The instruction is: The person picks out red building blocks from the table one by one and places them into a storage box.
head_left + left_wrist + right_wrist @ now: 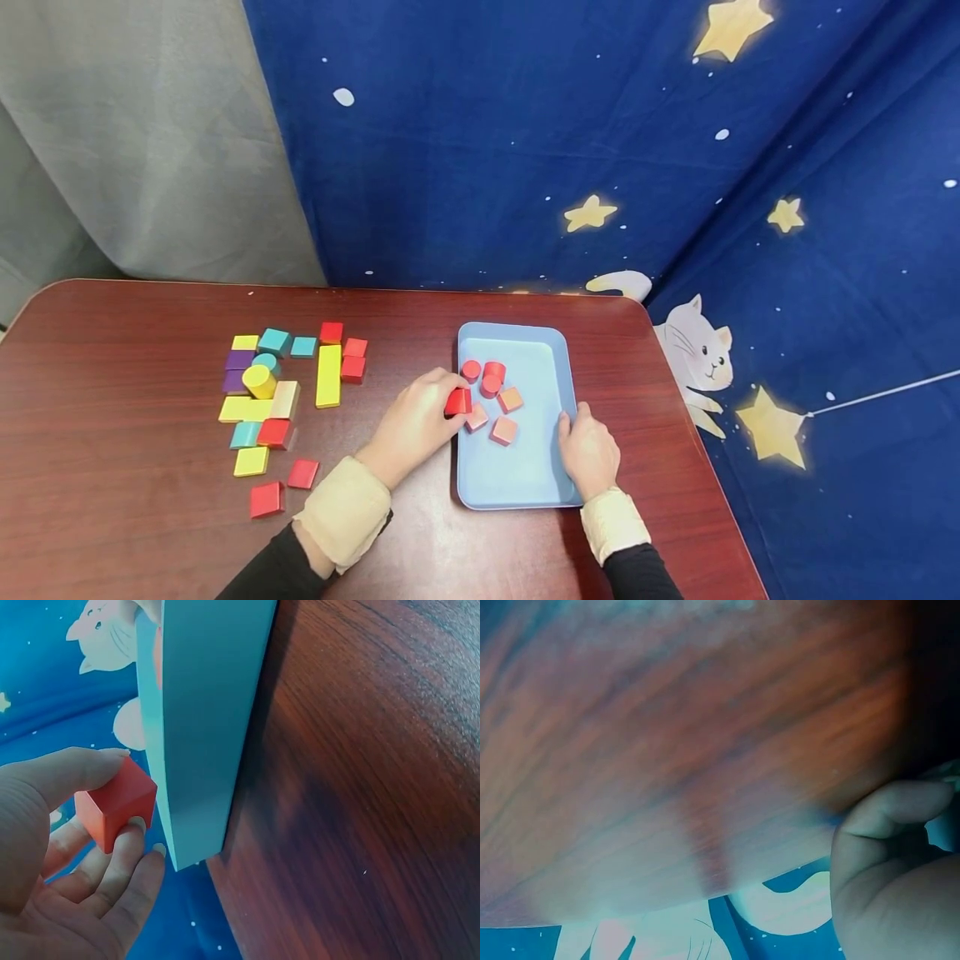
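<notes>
My left hand (422, 423) pinches a red block (458, 402) between thumb and fingers over the left rim of a light blue tray (517, 475). In the left wrist view the red block (116, 801) shows beside the tray's outer wall (206, 742). Red cylinders (491, 386) and reddish cubes (504, 431) lie inside the tray, toward its left side. On the tray's right edge my right hand (591, 452) grips the rim, thumb on the inner side. The right wrist view shows this hand (900, 855) curled, with little of the tray visible.
Left on the brown table (135, 400) lies a group of blocks, among them a yellow cylinder (259, 382), a long yellow block (327, 377) and teal blocks (274, 342). Two red blocks (267, 499) lie nearer the front. A blue curtain (465, 167) hangs behind.
</notes>
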Demonstrator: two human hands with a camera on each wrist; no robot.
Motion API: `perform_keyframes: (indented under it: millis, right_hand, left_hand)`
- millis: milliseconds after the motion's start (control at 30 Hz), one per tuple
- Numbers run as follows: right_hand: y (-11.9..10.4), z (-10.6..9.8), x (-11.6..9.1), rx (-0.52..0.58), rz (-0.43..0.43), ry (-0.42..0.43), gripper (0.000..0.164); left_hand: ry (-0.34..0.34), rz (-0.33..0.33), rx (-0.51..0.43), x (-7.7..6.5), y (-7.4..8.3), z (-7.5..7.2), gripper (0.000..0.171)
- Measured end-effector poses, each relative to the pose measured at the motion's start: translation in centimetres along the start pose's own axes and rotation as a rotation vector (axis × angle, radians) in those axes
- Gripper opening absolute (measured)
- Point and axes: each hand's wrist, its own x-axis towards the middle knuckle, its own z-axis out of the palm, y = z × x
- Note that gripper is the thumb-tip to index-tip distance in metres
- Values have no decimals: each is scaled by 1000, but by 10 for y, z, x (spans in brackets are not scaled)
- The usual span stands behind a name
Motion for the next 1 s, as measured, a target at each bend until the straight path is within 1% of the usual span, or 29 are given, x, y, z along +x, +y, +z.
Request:
perform_keyframes:
  millis: [267,400,433,500,667,733,800,900,1000]
  right_hand:
    - [-1,1,0,-1,-4,6,46]
    - [-1,1,0,-3,-6,9,45]
    - [0,1,0,-5,-5,11,45]
    - [0,2,0,-5,-5,13,45]
    - [1,4,0,-7,-5,9,45]
    - [1,3,0,-8,-6,12,45]
    - [1,3,0,-7,-8,17,45]
    - [1,2,0,-2,-11,20,45]
    - [1,2,0,-2,-11,19,45]
  left_hand:
    - [-10,6,2,7,0,5,38]
    - [-36,12,12,13,1,9,41]
    - [-42,21,19,14,1,10,41]
    - [-46,65,55,17,0,13,41]
    - [1,190,195,20,-3,21,34]
    - [16,217,230,22,-3,23,34]
    - [17,233,244,23,-3,23,36]
    - [4,228,246,26,-2,23,36]
    - [-15,197,247,30,-2,23,34]
